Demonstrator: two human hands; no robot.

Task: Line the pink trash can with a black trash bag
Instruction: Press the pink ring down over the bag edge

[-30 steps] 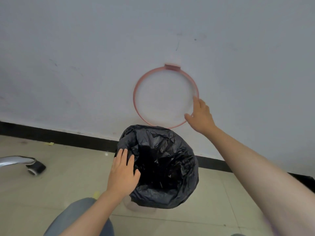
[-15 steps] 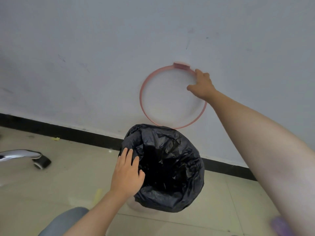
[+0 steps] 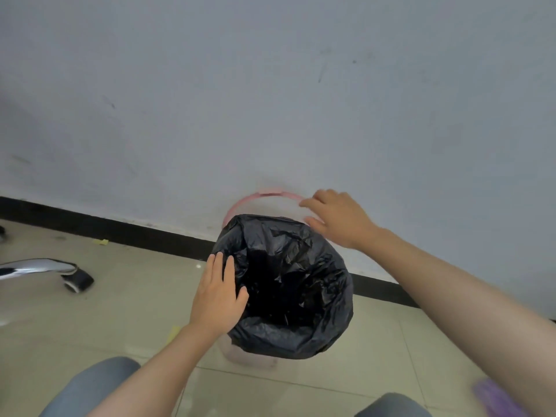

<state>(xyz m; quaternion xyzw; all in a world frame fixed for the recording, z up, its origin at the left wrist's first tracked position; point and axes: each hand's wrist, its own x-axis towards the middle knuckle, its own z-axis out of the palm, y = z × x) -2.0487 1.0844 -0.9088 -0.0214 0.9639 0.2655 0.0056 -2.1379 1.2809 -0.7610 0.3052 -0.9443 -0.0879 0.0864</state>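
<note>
Half pink ring [image 3: 244,201] hidden | right hand [image 3: 340,221] grips it | left hand [image 3: 218,299] flat on bag [image 3: 325,332]

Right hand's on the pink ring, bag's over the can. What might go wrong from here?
The left hand rests flat on the rim of the crinkled black plastic trash bag; if the thin pink plastic ring held by the right hand closes, fingers may get pinched. The bag's overhang looks bunched, so the ring might drag it inward.
</note>
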